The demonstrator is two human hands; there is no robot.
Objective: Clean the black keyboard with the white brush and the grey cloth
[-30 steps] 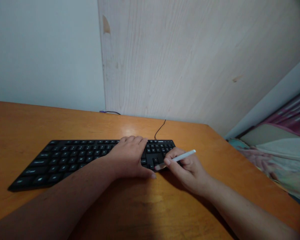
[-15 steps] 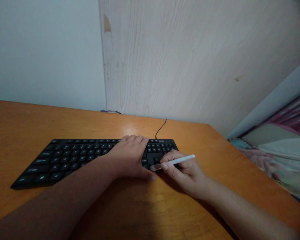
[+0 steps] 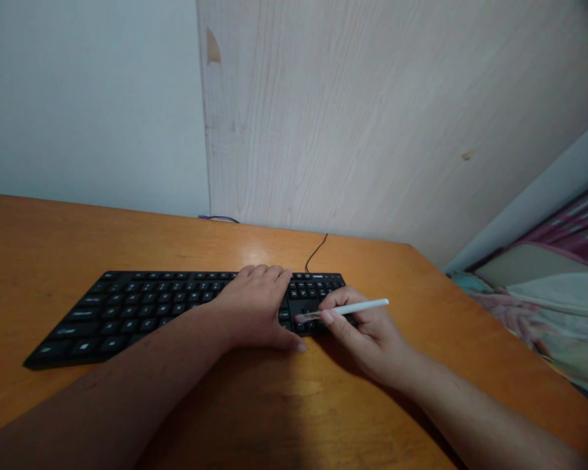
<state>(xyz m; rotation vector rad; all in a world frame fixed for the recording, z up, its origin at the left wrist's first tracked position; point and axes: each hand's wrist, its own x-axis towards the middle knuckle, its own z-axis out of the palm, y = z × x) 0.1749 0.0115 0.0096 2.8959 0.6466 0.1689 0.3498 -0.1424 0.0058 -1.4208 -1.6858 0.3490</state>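
A black keyboard point(image 3: 142, 300) lies across the wooden desk. My left hand point(image 3: 255, 307) spans it from above, fingers over the far edge and thumb along the near edge, gripping it. Between the thumb and fingers of my right hand point(image 3: 360, 326) is a slim brush point(image 3: 360, 306) with a white handle. Its pinkish bristle tip rests at or just above the keys right of my left thumb, near the arrow keys. My left hand and forearm cover part of the middle keys.
A thin black cable point(image 3: 316, 252) runs from the keyboard's back edge to the rear of the desk point(image 3: 445, 339). Another short cable point(image 3: 220, 218) lies by the wall. Behind stands a pale wood-grain panel point(image 3: 323, 117). Rumpled bedding point(image 3: 534, 313) is at the right.
My right hand and the brush have shifted slightly; the bristle tip has moved a little up, away from the keyboard's near edge. My left hand stays in place on the keyboard.
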